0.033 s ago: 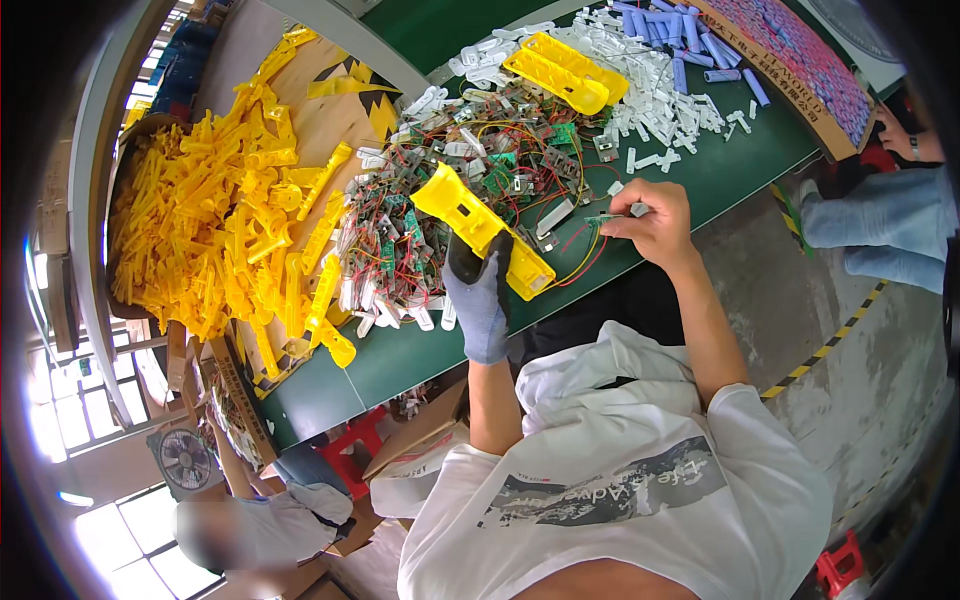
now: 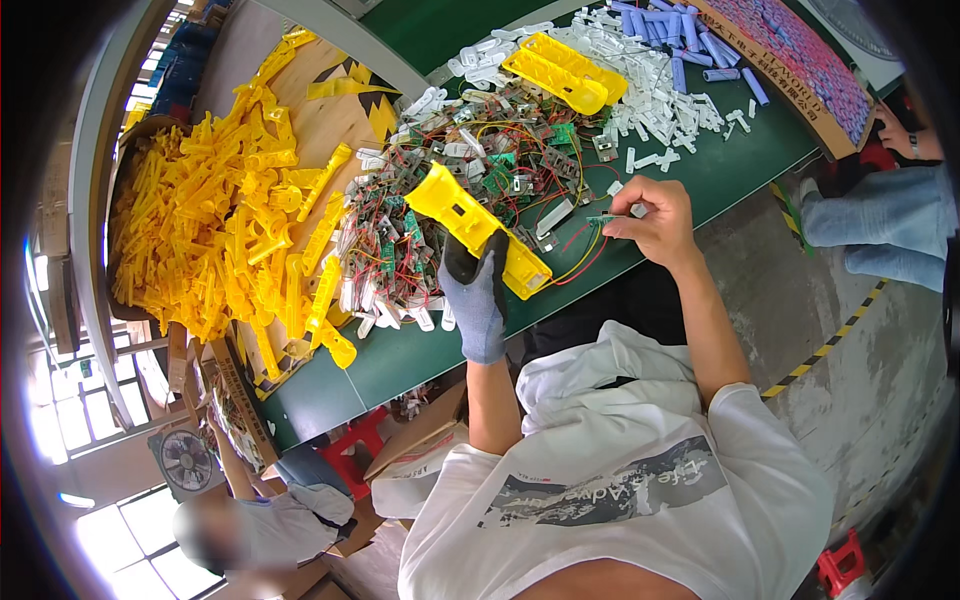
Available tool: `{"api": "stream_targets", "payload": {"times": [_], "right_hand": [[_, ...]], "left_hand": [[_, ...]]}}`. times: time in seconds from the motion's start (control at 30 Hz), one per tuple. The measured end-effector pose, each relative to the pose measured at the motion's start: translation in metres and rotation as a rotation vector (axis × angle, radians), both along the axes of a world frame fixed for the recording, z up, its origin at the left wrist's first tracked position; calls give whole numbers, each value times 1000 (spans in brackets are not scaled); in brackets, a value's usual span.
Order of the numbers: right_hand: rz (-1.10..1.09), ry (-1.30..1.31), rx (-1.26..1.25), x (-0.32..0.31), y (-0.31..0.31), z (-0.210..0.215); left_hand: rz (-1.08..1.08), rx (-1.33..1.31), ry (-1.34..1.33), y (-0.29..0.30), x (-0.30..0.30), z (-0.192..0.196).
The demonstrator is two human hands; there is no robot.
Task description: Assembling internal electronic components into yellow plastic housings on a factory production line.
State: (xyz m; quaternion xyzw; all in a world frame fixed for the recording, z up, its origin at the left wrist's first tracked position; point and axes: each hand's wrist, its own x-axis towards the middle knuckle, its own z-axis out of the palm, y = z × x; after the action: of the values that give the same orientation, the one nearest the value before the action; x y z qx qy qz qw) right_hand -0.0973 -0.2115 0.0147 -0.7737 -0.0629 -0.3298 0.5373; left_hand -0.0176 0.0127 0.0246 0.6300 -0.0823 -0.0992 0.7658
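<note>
My left hand [image 2: 476, 305], in a grey glove with black on the fingers, is closed around a long yellow plastic shell [image 2: 445, 198]. The shell is tilted over the front of the table, its hollow side showing. To its right, my bare right hand [image 2: 655, 222] pinches a small green circuit board [image 2: 601, 218] between thumb and fingers. Red and yellow wires [image 2: 590, 265] loop down from the board toward the shell's lower end; where they end is hard to see. Just beyond lies a heap of wired circuit boards [image 2: 490, 150] with white and grey parts.
Yellow plastic parts [image 2: 220, 220] are piled at the left. White plastic pieces [image 2: 650, 120], yellow shells [image 2: 565, 72] and purple cylindrical cells [image 2: 690, 35] lie at the back of the green table [image 2: 730, 170]. A carton [image 2: 800, 75] stands far right. Other people are at both sides.
My left hand has shifted the yellow shell very slightly to the left. My right hand keeps its pinch on the circuit board, almost in the same place.
</note>
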Motion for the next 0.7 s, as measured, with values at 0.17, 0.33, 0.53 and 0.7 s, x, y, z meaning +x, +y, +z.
{"api": "stream_targets", "payload": {"times": [0.17,0.33,0.53,0.7], "right_hand": [[314,294,658,-10,-10,15],[-16,183,31,-7,-4,21],[-328,-123,-339,8,15,21],[-223,-133,154,18,45,21]], "left_hand": [[114,-17,-64,-4,2,22],[78,49,-108,1,2,31],[-32,25,-93,1,-8,29],[-166,63,76,-9,-21,11]]}}
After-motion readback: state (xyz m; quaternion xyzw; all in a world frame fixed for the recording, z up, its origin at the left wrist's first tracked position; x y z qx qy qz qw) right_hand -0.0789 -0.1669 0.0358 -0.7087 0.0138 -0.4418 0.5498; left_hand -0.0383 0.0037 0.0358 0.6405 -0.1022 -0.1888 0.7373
